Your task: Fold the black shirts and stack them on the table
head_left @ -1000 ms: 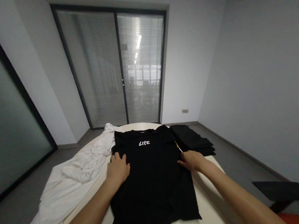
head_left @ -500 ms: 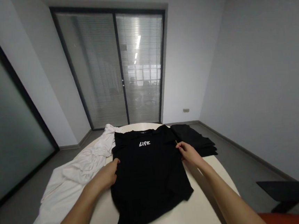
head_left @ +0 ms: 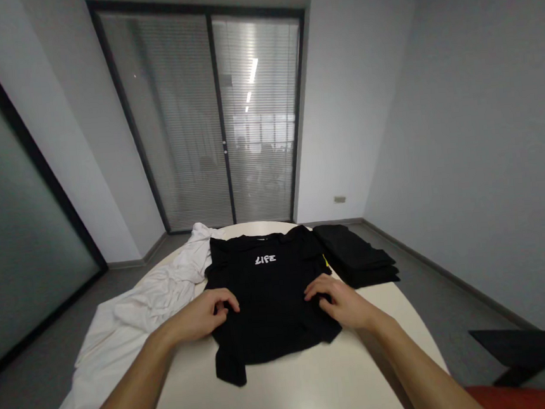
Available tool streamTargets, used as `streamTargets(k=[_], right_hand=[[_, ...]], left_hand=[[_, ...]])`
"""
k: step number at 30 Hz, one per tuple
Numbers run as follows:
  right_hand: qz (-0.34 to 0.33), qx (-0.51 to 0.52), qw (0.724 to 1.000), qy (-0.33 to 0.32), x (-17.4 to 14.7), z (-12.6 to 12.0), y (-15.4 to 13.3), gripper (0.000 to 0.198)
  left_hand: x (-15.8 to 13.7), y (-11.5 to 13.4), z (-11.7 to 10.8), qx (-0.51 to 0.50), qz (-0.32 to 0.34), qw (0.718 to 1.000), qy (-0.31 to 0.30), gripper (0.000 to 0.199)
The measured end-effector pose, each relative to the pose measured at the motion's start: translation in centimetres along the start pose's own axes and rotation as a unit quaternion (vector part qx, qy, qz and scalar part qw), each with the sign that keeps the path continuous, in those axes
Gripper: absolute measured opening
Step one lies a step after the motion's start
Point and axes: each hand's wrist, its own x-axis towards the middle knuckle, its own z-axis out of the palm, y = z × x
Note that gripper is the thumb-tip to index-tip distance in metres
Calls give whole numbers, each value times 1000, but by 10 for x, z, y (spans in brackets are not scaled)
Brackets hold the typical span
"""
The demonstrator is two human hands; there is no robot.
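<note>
A black long-sleeved shirt (head_left: 272,313) lies spread on the white table (head_left: 289,397), its neckline at the far side and a white print across the upper chest. One sleeve sticks out toward me past the hem on the left. My left hand (head_left: 210,313) hovers at or just touches the shirt's left side, fingers curved with a gap to the thumb. Over the right side is my right hand (head_left: 341,300), its fingers likewise bent and apart from the thumb. Neither holds any fabric that I can see. A small yellow tag (head_left: 326,261) shows at the right edge.
White crumpled cloth (head_left: 139,311) covers the table's left side and hangs over the edge. Folded black garments (head_left: 353,255) are stacked at the right. A dark chair part (head_left: 528,347) with red below stands at lower right, beyond the table edge.
Both hands have let go of the shirt's side edges and moved inward over it. The hem and left sleeve now lie farther from me, with more of the table's near part showing.
</note>
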Motion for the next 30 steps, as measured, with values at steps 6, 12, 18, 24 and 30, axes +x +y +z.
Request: streamTargets(k=[6,12,18,24,30], right_hand=[[21,-18,999,-34,-2,8,1,50],[51,17,997,63,-1,3,11,23],[193,49,935,293,-5,-7,36,23],[247,103,935,232,-8,2,55,24],[57,119,981,145,-11,4,48,36]], left_hand=[[-10,5,2,3,-22,996,-87,51],[-1,-14,1,-53,-59,997,-15,26],[18,-51,3,-151,-149,945,250,31],[26,-55,10,-177,-180,925,284,31],[16,-37,14,35,-138,952,270,64]])
